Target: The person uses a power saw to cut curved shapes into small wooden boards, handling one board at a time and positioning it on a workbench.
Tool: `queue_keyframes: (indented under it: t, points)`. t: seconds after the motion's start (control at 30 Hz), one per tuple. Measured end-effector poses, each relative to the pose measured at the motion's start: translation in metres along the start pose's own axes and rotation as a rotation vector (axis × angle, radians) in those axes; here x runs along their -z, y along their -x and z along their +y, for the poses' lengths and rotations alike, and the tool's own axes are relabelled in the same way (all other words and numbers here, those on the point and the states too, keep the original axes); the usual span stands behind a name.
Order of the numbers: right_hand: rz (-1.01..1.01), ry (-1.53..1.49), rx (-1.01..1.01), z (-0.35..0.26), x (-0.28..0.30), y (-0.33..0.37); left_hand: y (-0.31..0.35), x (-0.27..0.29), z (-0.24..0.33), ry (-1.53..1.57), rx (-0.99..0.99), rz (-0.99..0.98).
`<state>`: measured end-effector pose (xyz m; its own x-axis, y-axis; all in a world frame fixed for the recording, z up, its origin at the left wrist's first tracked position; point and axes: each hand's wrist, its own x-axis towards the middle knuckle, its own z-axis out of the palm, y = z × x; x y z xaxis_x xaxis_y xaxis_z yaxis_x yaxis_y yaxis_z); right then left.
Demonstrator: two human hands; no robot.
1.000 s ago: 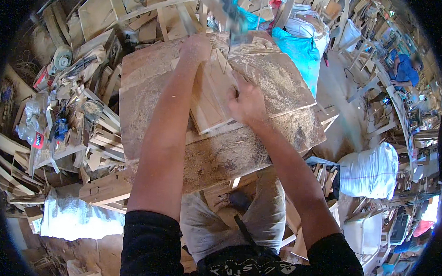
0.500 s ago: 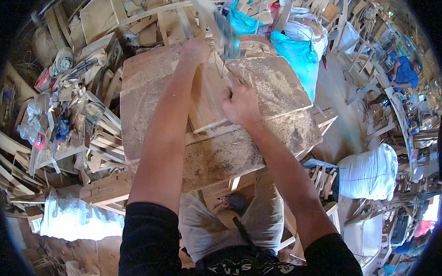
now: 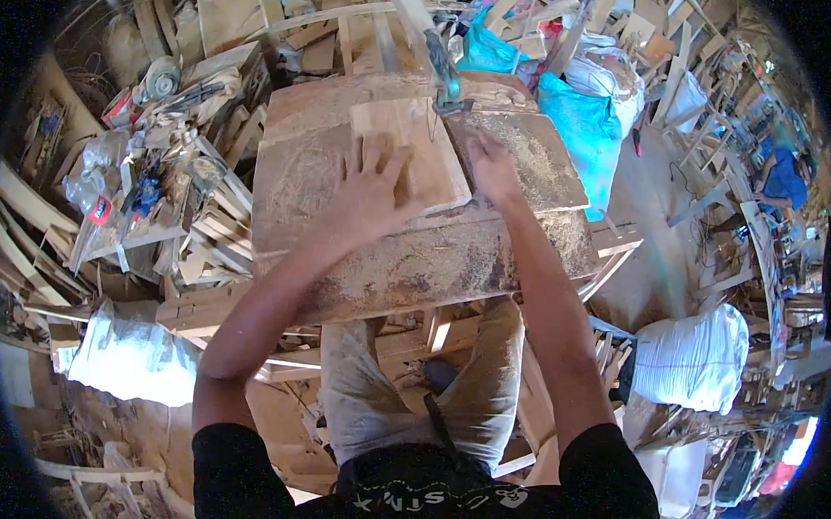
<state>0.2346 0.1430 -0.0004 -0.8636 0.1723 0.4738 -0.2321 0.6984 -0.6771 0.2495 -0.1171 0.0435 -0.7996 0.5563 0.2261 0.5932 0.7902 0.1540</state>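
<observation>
A pale flat wooden board [image 3: 425,164] lies on the dusty wooden worktable [image 3: 388,272]. My left hand [image 3: 374,189] rests on its near left part with the fingers spread. My right hand [image 3: 495,171] is just beyond the board's right edge, low over the table, its fingers curled in and slightly blurred. Nothing shows in that hand. At the board's far right corner stands a greenish metal saw guide [image 3: 447,89] on an upright arm. The thin blade is hard to make out, and a narrow line runs along the board near its right edge.
Sawdust covers a raised panel [image 3: 529,163] right of the board. Turquoise [image 3: 580,128] and white sacks [image 3: 691,356] stand to the right. Wood offcuts [image 3: 229,221] and a plastic bottle [image 3: 90,198] crowd the left. A person in blue [image 3: 784,181] is far right.
My left hand has come back from the board's far end and now lies spread on it. The board has turned and moved farther away. My right hand sits farther off its edge.
</observation>
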Motion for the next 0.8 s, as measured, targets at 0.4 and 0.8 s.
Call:
queue_keyframes:
  t: [0.4, 0.8]
  points:
    - [-0.136, 0.216, 0.127, 0.016, -0.036, -0.035, -0.003, -0.036, -0.007, 0.104, -0.02, 0.208]
    - [-0.115, 0.206, 0.09, 0.009, -0.038, -0.04, -0.014, -0.037, -0.019, 0.138, -0.06, 0.182]
